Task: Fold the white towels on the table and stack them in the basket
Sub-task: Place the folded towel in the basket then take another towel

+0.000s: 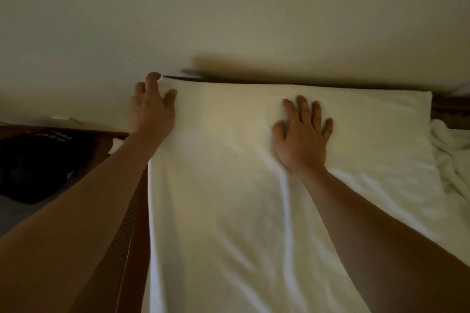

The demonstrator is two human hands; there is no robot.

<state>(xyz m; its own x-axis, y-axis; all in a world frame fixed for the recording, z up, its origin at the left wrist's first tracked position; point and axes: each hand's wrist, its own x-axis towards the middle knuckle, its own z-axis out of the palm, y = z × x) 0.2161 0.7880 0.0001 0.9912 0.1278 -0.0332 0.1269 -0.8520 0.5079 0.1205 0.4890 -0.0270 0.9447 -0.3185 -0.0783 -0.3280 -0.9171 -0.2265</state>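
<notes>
A large white towel [229,198] lies spread over the dark wooden table, reaching from the near edge to the far edge by the wall. My left hand [150,106] lies on the towel's far left corner, with its fingers bent over that corner. My right hand [302,134] presses flat on the towel's far middle, fingers spread and straight. Soft wrinkles run down the cloth below my right wrist. No basket is in view.
A rumpled heap of more white towels [452,157] lies at the right edge. The table's wooden left edge [134,236] shows beside the towel. A dark bag [38,165] sits low at the left. A plain cream wall [229,20] stands right behind the table.
</notes>
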